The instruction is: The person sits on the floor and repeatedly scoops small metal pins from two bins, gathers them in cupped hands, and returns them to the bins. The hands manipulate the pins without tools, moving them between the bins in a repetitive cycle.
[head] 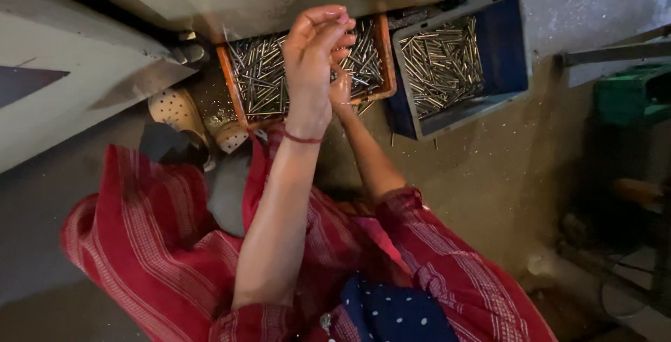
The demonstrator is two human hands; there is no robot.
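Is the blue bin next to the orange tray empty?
No, the blue bin holds a pile of metal pins, much like the orange tray beside it.

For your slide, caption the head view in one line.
Left hand and right hand meet above an orange tray of metal pins, blue bin alongside.

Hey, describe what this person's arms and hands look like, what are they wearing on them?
Both forearms are bare. The left hand has a thin red thread bracelet around the wrist. The right hand, mostly hidden behind the left, shows nothing on its wrist. The short red sleeves with fine white woven stripes end near the elbows.
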